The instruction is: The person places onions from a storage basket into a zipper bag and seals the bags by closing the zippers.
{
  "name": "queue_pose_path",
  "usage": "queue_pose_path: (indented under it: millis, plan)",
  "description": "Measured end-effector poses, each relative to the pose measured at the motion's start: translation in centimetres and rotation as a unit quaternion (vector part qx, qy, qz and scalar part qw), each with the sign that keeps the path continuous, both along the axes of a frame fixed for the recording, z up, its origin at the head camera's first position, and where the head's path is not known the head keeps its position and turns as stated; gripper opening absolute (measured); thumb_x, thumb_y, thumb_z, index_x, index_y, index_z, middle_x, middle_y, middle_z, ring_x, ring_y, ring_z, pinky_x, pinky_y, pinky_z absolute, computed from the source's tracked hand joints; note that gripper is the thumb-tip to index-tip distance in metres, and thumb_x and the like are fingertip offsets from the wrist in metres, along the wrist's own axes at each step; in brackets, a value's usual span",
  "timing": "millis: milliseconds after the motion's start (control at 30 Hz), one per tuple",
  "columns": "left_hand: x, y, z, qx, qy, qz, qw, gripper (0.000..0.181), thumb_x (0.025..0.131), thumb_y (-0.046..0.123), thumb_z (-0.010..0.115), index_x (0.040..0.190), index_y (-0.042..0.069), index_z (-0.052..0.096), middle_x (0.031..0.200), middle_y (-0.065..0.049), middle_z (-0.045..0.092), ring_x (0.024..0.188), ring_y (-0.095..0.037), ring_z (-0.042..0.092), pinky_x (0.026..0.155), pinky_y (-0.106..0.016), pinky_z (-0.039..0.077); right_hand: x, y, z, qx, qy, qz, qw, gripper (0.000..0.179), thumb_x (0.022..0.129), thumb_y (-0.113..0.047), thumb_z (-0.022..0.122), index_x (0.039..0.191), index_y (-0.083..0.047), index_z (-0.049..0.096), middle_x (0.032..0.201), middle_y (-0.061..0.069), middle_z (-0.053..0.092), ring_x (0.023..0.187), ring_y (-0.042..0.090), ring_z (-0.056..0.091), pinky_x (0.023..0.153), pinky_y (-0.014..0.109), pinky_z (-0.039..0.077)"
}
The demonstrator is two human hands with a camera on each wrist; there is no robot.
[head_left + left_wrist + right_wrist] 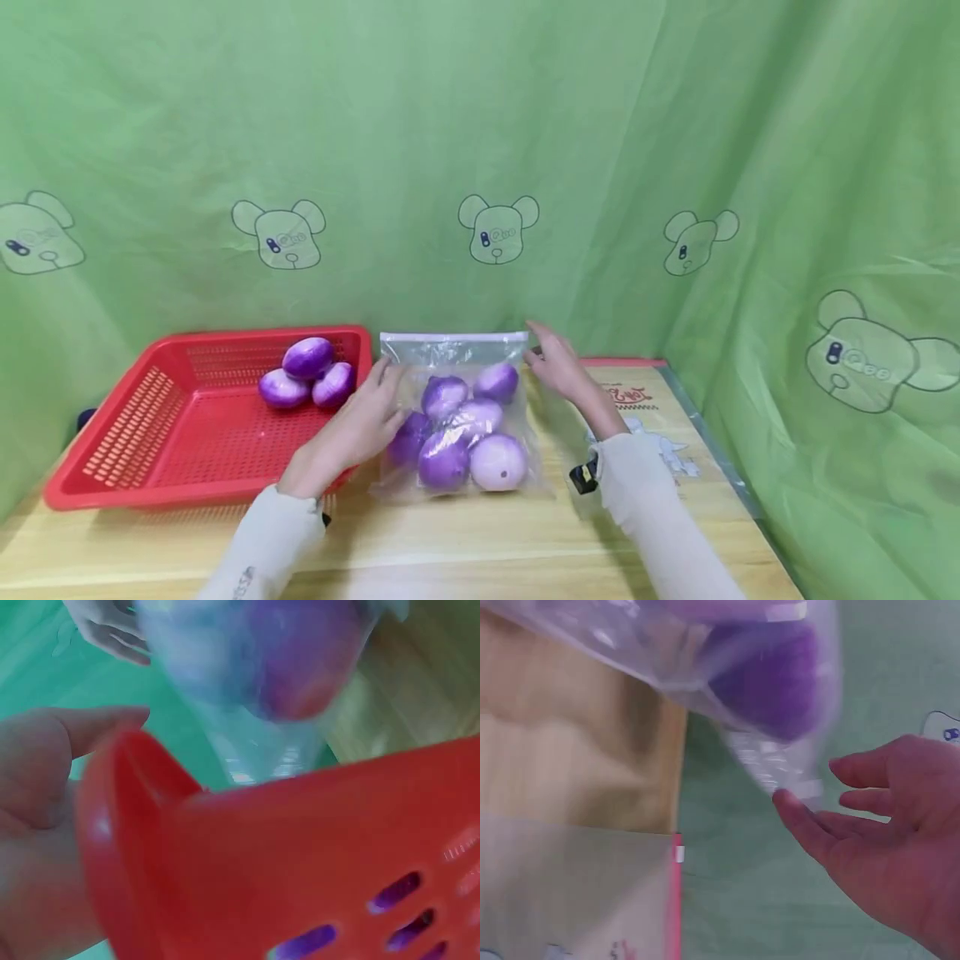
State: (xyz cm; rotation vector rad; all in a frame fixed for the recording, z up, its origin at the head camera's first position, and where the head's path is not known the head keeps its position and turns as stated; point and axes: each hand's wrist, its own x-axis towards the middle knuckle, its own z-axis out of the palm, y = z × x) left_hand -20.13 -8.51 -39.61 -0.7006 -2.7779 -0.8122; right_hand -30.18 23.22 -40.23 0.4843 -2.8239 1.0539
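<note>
A clear zip bag point(412, 352) holding several purple onions point(444, 461) lies in the middle of the wooden table, its white zip strip point(453, 337) at the far end. My left hand point(360, 423) is at the bag's left edge, beside the basket, fingers extended and relaxed. By the bag's upper right corner is my right hand point(557, 367). Its thumb point(799, 821) comes right up to the bag's corner in the right wrist view, while the other fingers are loosely spread. Neither hand grips the bag.
A red perforated basket point(225, 442) stands on the left, close to the bag, with three purple onions point(309, 358) in its far right corner. On the right lies a clear printed sheet or pouch point(675, 475) with a red edge. Green curtain point(420, 125) hangs behind.
</note>
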Motion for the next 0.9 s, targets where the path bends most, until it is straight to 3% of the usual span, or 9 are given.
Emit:
queue_pose_path:
  millis: [67, 167, 300, 400, 500, 567, 667, 767, 900]
  plan:
    - [0.9, 0.1, -0.3, -0.017, 0.025, -0.008, 0.9995, 0.059, 0.092, 0.008, 0.069, 0.144, -0.002, 0.043, 0.150, -0.035, 0.033, 0.140, -0.046, 0.034, 0.108, -0.055, 0.037, 0.4, 0.2, -0.6, -0.003, -0.008, 0.009, 0.9999, 0.064, 0.097, -0.003, 0.056, 0.153, 0.004, 0.026, 0.155, 0.028, 0.031, 0.120, 0.043, 0.056, 0.102, 0.052, 0.047]
    - [2.5, 0.2, -0.3, -0.025, 0.050, -0.011, 0.9984, 0.055, 0.092, 0.009, 0.070, 0.142, 0.004, 0.049, 0.148, -0.031, 0.038, 0.140, -0.043, 0.036, 0.106, -0.055, 0.040, 1.3, 0.9, -1.0, 0.008, -0.006, 0.005, 0.9999, 0.064, 0.097, -0.004, 0.057, 0.154, 0.000, 0.027, 0.156, 0.026, 0.031, 0.124, 0.044, 0.053, 0.106, 0.055, 0.042]
    - [4.4, 0.4, 0.1, -0.023, 0.081, -0.009, 0.9964, 0.049, 0.091, 0.011, 0.071, 0.137, 0.005, 0.054, 0.144, -0.028, 0.045, 0.137, -0.040, 0.042, 0.106, -0.053, 0.041, 3.1, 2.8, -1.4, 0.080, -0.023, -0.032, 0.9960, 0.063, 0.099, -0.013, 0.058, 0.153, 0.003, 0.029, 0.152, 0.029, 0.035, 0.135, 0.048, 0.041, 0.112, 0.058, 0.032]
    - [5.6, 0.7, 0.4, -0.017, 0.113, -0.005, 0.9934, 0.044, 0.091, 0.012, 0.072, 0.132, 0.004, 0.059, 0.139, -0.023, 0.052, 0.132, -0.036, 0.049, 0.107, -0.049, 0.042, 4.3, 4.3, -2.1, 0.156, -0.086, -0.064, 0.9818, 0.071, 0.101, -0.029, 0.057, 0.150, 0.011, 0.026, 0.144, 0.036, 0.040, 0.131, 0.053, 0.041, 0.110, 0.062, 0.033]
    - [6.5, 1.0, 0.5, -0.011, 0.142, -0.006, 0.9897, 0.041, 0.090, 0.013, 0.073, 0.129, 0.005, 0.062, 0.132, -0.017, 0.058, 0.125, -0.030, 0.054, 0.105, -0.044, 0.047, 5.6, 5.3, -3.5, 0.214, -0.164, -0.077, 0.9600, 0.080, 0.098, -0.046, 0.058, 0.141, 0.017, 0.035, 0.117, 0.035, 0.059, 0.105, 0.048, 0.060, 0.095, 0.058, 0.049]
    - [6.9, 1.3, 0.5, -0.004, 0.156, -0.012, 0.9876, 0.038, 0.090, 0.013, 0.073, 0.126, 0.007, 0.063, 0.128, -0.013, 0.061, 0.119, -0.026, 0.057, 0.102, -0.041, 0.049, 6.4, 5.7, -4.5, 0.250, -0.183, -0.081, 0.9473, 0.084, 0.095, -0.054, 0.058, 0.136, 0.018, 0.040, 0.108, 0.036, 0.061, 0.095, 0.048, 0.062, 0.087, 0.058, 0.052]
    - [7.3, 1.8, 0.6, 0.007, 0.166, -0.023, 0.9858, 0.032, 0.092, 0.013, 0.071, 0.122, 0.009, 0.065, 0.122, -0.008, 0.064, 0.115, -0.022, 0.059, 0.099, -0.038, 0.051, 7.4, 5.8, -5.7, 0.278, -0.173, -0.090, 0.9404, 0.087, 0.095, -0.057, 0.056, 0.135, 0.018, 0.041, 0.117, 0.047, 0.051, 0.105, 0.061, 0.054, 0.090, 0.066, 0.047]
    - [7.5, 2.2, 0.6, 0.011, 0.170, -0.029, 0.9850, 0.028, 0.093, 0.014, 0.069, 0.120, 0.011, 0.066, 0.120, -0.005, 0.065, 0.115, -0.021, 0.060, 0.100, -0.036, 0.051, 8.2, 5.6, -6.3, 0.282, -0.147, -0.102, 0.9427, 0.080, 0.099, -0.051, 0.053, 0.143, 0.013, 0.037, 0.135, 0.052, 0.032, 0.120, 0.072, 0.035, 0.094, 0.076, 0.037]
    - [7.5, 2.4, 0.4, 0.018, 0.171, -0.034, 0.9846, 0.025, 0.094, 0.014, 0.068, 0.119, 0.012, 0.067, 0.118, -0.003, 0.065, 0.115, -0.019, 0.060, 0.099, -0.036, 0.051, 9.1, 5.5, -6.4, 0.258, -0.102, -0.103, 0.9551, 0.054, 0.102, -0.034, 0.052, 0.139, 0.005, 0.049, 0.130, 0.042, 0.049, 0.112, 0.064, 0.048, 0.085, 0.071, 0.046]
